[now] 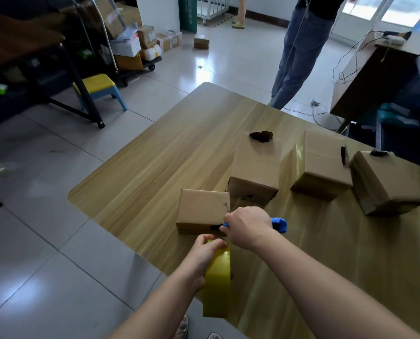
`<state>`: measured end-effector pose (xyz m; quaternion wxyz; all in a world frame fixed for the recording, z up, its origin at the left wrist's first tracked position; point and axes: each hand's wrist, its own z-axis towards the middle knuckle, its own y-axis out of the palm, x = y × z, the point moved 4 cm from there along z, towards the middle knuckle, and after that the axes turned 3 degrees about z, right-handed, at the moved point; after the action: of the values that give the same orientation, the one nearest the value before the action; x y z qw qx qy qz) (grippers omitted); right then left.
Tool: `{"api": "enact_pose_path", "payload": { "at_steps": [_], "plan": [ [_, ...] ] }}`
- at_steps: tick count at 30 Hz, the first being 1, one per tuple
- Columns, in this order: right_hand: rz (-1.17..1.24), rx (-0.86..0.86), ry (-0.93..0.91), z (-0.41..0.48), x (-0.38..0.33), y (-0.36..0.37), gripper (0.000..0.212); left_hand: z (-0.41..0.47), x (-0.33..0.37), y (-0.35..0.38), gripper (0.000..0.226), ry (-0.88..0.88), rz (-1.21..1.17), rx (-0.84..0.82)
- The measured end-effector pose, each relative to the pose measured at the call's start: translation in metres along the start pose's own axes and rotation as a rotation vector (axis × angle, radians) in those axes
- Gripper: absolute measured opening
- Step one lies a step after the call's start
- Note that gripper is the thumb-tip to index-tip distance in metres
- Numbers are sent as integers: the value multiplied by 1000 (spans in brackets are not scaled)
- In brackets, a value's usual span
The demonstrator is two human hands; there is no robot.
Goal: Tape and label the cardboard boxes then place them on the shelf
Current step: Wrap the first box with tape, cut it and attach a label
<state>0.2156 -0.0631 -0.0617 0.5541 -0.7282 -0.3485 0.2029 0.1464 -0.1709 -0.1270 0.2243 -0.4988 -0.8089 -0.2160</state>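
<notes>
Four matte brown cardboard boxes [255,172] sit on our woodgrain table [155,167]; our left hand [204,255] pinches glossy yellow tape [218,277], our right hand [248,228] grips one blue cutter [279,225] against the nearest box [201,209].

Matt brown cardboard boxes [254,167] on a smooth wood-grain table [170,152]; glossy yellow tape [217,277]; shiny floor tiles [57,241]

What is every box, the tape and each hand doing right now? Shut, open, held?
Left hand: pinches the yellow tape strip.
Right hand: grips the blue tool.
Yellow tape strip: pulled out long from the nearest box.
Blue tool: held, tip at the nearest box.
Nearest box: closed, flat on the table.
Middle box: closed, black mark on top.
Third box: closed, shiny tape on its side.
Right-end box: closed, untouched.
</notes>
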Motion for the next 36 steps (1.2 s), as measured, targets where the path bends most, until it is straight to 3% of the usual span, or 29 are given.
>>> {"api": "enact_pose_path", "payload": {
  "at_steps": [6, 10, 14, 17, 19, 27, 36],
  "plan": [
    [-91, -1, -29, 3, -2, 4, 37, 1, -1, 1, 53, -10, 24, -3],
    [-19, 1, -7, 0, 0, 0, 39, -8, 1, 0, 47, 3, 15, -16],
    [337, -38, 105, -3, 12, -2, 43, -18, -1, 0, 42, 14, -25, -90],
    [836, -199, 229, -5, 13, 6, 40, -29, -1, 3, 41, 29, -2, -151],
    [1011, -268, 222, -7, 8, 11, 34, -34, -1, 5, 41, 39, 24, -176],
    [1095, -336, 176, -11, 8, 16, 19, -39, 3, 1, 36, 70, 150, -228],
    [1073, -387, 251, -21, 24, 16, 22, -39, 11, 2, 55, 190, 553, -261]
  ]
}}
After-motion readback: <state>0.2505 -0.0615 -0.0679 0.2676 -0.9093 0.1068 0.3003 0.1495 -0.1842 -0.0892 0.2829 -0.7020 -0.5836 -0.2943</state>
